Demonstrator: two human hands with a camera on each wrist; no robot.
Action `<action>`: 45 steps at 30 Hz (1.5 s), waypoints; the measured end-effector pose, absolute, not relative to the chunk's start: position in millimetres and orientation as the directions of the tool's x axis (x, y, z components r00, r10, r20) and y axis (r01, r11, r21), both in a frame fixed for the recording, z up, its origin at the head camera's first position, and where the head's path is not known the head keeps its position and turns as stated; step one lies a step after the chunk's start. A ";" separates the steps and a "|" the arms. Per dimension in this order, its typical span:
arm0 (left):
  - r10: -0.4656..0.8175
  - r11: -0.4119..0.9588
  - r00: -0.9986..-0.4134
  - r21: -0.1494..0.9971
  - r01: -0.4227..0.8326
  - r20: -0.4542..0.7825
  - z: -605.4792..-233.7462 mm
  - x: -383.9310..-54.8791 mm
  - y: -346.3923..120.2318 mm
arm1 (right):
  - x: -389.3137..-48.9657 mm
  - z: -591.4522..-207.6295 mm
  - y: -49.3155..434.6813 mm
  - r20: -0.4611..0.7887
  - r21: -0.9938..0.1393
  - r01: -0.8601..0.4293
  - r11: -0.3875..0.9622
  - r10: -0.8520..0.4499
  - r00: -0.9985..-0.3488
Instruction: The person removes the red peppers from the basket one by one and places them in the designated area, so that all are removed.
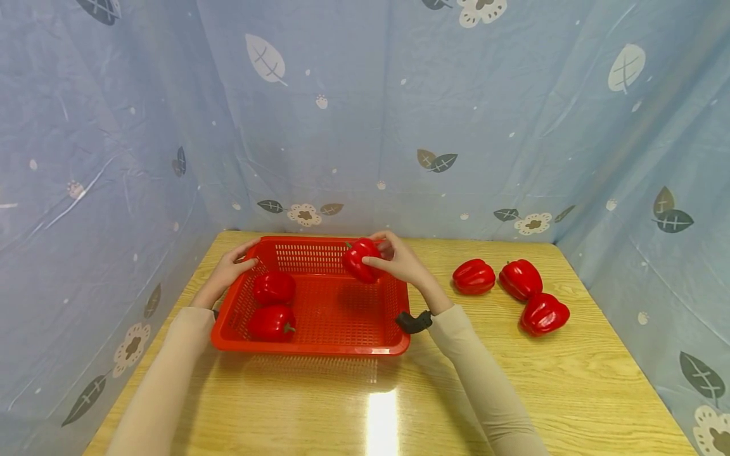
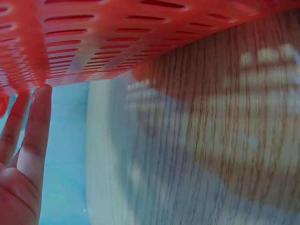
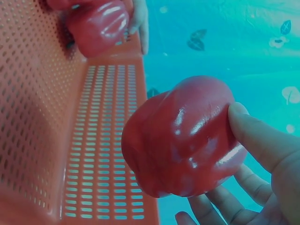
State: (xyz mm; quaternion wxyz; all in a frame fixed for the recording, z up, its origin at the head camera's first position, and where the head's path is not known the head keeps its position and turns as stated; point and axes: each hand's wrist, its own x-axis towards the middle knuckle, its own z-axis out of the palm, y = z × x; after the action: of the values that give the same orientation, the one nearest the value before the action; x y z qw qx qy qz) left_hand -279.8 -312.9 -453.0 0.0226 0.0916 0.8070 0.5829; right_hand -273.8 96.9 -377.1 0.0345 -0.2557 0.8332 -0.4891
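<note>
A red bell pepper (image 1: 358, 261) is held by my right hand (image 1: 402, 261) over the right back part of a red plastic basket (image 1: 319, 348). In the right wrist view the thumb presses one side of this pepper (image 3: 183, 136), with the fingers underneath. My left hand (image 1: 226, 273) grips the basket's rim near the back left corner. The left wrist view shows its fingers (image 2: 37, 126) against the basket's slotted outer wall (image 2: 89, 42). Inside the basket, at the left, lie two more red bell peppers, one farther back (image 1: 274, 287) and one nearer (image 1: 272, 323).
On the wooden table (image 1: 485, 386), right of the basket, lie three red bell peppers: one at the left (image 1: 474, 277), one at the back (image 1: 521, 279) and one in front (image 1: 544, 314). A blue patterned curtain (image 1: 342, 126) hangs behind and at both sides.
</note>
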 end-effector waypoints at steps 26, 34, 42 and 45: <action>0.173 0.307 -0.983 0.946 0.106 0.054 -429.5 -266.5 -299.4 | -277.2 -381.2 129.1 0.177 -0.862 -0.320 0.393 -0.358 -0.917; 0.171 0.281 -0.983 0.954 0.107 0.060 -441.3 -273.0 -305.8 | -275.1 -384.1 135.4 0.175 -0.858 -0.316 0.406 -0.348 -0.921; 0.168 0.301 -0.983 0.946 0.118 0.069 -454.4 -279.7 -312.4 | -274.0 -386.3 142.5 0.162 -0.864 -0.290 0.412 -0.319 -0.934; 0.168 0.300 -0.983 0.946 0.127 0.079 -454.8 -279.7 -312.9 | -274.4 -387.4 145.5 0.156 -0.868 -0.280 0.411 -0.310 -0.938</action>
State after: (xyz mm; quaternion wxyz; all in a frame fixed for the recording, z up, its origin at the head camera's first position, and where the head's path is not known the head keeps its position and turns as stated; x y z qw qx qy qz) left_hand -279.7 -312.9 -454.8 0.0174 0.0916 0.8059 0.5846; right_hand -274.4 145.5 -387.4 0.0145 -0.1755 0.8398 -0.5135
